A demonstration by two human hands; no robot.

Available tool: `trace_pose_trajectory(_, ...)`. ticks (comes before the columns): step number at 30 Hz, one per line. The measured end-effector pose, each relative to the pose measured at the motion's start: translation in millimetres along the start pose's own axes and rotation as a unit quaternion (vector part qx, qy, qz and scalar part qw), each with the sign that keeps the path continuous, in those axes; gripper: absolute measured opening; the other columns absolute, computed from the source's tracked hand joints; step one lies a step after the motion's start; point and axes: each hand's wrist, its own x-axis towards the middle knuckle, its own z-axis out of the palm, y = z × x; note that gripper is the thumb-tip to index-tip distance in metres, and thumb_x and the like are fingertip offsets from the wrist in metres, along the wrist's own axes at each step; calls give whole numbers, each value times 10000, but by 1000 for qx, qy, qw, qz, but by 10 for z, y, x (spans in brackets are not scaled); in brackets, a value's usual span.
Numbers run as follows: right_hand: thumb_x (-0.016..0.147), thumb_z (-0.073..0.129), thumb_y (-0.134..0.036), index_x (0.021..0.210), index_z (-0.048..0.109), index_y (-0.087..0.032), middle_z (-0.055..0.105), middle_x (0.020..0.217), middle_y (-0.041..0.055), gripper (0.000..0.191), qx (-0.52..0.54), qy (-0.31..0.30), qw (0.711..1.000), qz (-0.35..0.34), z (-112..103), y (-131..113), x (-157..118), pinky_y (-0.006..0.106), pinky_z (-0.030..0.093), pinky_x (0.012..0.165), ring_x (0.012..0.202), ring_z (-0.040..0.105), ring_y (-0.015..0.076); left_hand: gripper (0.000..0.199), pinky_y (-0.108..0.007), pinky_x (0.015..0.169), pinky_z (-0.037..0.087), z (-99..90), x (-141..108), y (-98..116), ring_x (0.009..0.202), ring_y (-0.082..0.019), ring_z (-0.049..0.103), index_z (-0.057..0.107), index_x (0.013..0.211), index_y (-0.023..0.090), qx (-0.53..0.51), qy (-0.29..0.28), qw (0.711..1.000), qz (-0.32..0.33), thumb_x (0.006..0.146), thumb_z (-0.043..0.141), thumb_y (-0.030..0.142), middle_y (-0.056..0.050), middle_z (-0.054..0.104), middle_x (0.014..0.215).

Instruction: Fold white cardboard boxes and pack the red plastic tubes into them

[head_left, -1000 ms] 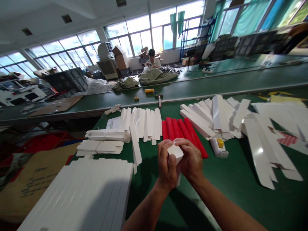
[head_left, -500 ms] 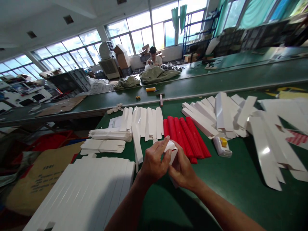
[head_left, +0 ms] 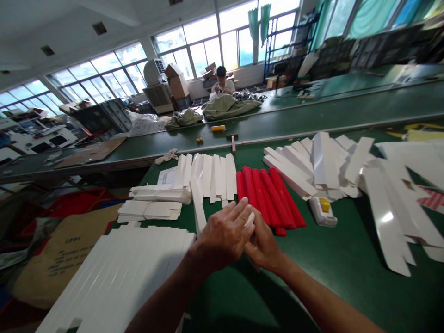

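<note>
Head view: we observe a workshop hall with a bank of windows (head_left: 93, 69) along the far side. Beyond the work area runs a green belt bench (head_left: 312, 106), where a seated co-worker (head_left: 222, 83) works behind olive sacks (head_left: 229, 107).

The near green tabletop (head_left: 333, 259) carries the materials. At near left we note a broad stack of flat white card blanks (head_left: 118, 277). Farther away lie bundled white card pieces (head_left: 156, 203) and, to their right, a row of white card strips (head_left: 206, 178). On the right side are a pile of white strips (head_left: 312, 166) and long die-cut white blanks (head_left: 391, 203). Centrally we find a fanned group of red strips (head_left: 267, 196), with a white dispenser (head_left: 322, 212) bearing a yellow part to their right.

Just in front of the red strips, the left hand (head_left: 225, 236) and right hand (head_left: 263, 245) meet. Their fingers (head_left: 241, 210) are closed, gripping a small white folded card piece (head_left: 249, 220), which is mostly hidden between them.
</note>
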Motion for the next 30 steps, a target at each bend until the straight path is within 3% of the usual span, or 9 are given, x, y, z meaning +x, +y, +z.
trace_pose_trajectory(6, 864, 504, -183, 1366, 325, -208, 516, 1284, 135, 533, 21, -29, 999, -9, -5, 76, 64, 420, 475, 1006, 1179, 539, 263, 380, -480, 1005, 524, 345, -59, -2, 1283, -319, 518, 534, 1255, -25, 97, 130, 987, -19, 929, 432, 141, -259, 590, 1292)
trace_pose_trajectory(12, 866, 540, -214, 1456, 262, -192, 459, 1392, 146, 653, 24, -88, 996, -20, -83, 59, 80, 443, 385, 1106, 1316, 435, 275, 403, -456, 1007, 529, 403, -124, -51, 1259, -292, 544, 517, 1278, -3, 101, 181, 978, 14, 889, 449, 76, -234, 622, 1257)
trace_pose_trajectory(16, 841, 632, -349, 1456, 359, -199, 499, 1390, 126, 689, 57, -165, 984, 32, -345, 222, -52, 409, 442, 1037, 1254, 497, 259, 445, -445, 982, 544, 415, -178, -84, 1228, -299, 562, 502, 1315, 23, 88, 183, 979, -3, 871, 497, 56, -219, 617, 1268)
trace_pose_trajectory(17, 841, 629, -375, 1423, 426, -214, 543, 1349, 107, 637, 55, -142, 985, 87, -461, 336, -116, 390, 477, 988, 1191, 548, 245, 449, -441, 970, 551, 414, -185, -89, 1217, -300, 569, 504, 1318, 29, 88, 179, 980, -2, 869, 510, 54, -218, 615, 1271)
trace_pose_trajectory(19, 859, 584, -391, 1342, 533, -229, 632, 1221, 73, 511, 23, -11, 969, 248, -769, 645, -267, 346, 525, 876, 1007, 636, 204, 440, -437, 950, 562, 406, -190, -92, 1194, -296, 581, 515, 1312, 43, 87, 171, 981, 4, 873, 525, 57, -212, 615, 1272)
trace_pose_trajectory(21, 865, 549, -382, 1288, 574, -198, 665, 1133, 77, 462, -60, 207, 899, 382, -1151, 1011, -422, 329, 525, 829, 907, 649, 193, 417, -434, 925, 576, 393, -185, -87, 1177, -291, 589, 527, 1300, 54, 86, 165, 982, 7, 883, 524, 66, -205, 617, 1269)
trace_pose_trajectory(23, 918, 460, -318, 1305, 534, -138, 631, 1180, 138, 433, -114, 304, 843, 430, -1532, 1361, -562, 346, 499, 852, 980, 615, 214, 399, -424, 890, 593, 388, -176, -72, 1160, -287, 597, 533, 1292, 56, 86, 162, 983, 4, 894, 516, 72, -203, 620, 1262)
trace_pose_trajectory(26, 930, 532, -301, 1104, 619, -136, 654, 1056, 99, 256, -133, 356, 777, 502, -1928, 1757, -738, 343, 510, 806, 916, 618, 190, 397, -411, 860, 605, 408, -169, -35, 1150, -283, 601, 532, 1298, 69, 78, 167, 983, -6, 902, 508, 73, -197, 618, 1264)
trace_pose_trajectory(30, 934, 583, -342, 977, 624, -127, 645, 892, 21, 223, -90, 344, 739, 573, -2069, 2041, -899, 282, 537, 648, 719, 617, 121, 438, -439, 917, 579, 449, -170, 7, 1186, -289, 578, 517, 1324, 89, 57, 182, 982, -12, 887, 523, 54, -189, 597, 1298)
